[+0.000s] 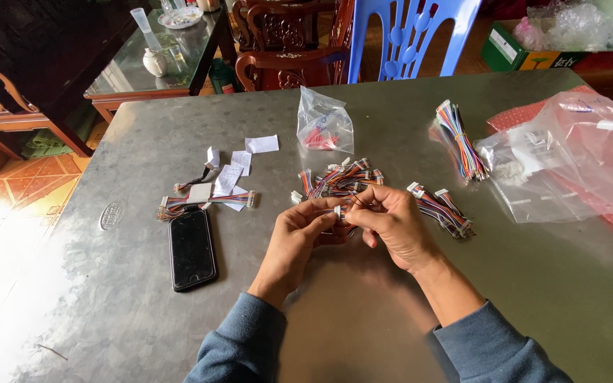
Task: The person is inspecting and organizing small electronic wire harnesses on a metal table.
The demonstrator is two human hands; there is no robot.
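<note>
Nearest in, both blue sleeves lead to the hands, meeting mid-worktop (pixel 533 298). The left hand (pixel 299 230) is curled shut, pinching a small white connector (pixel 337 211) at its fingertips; the right hand (pixel 391 223) is closed on the wire harness (pixel 352 204) running into it, wires lying roughly left-to-right between the two. Left of them, a black phone (pixel 191 248). Just beyond the fingers sits the loose harness pile (pixel 338 179), then a small clear bag (pixel 324 124) farther back.
</note>
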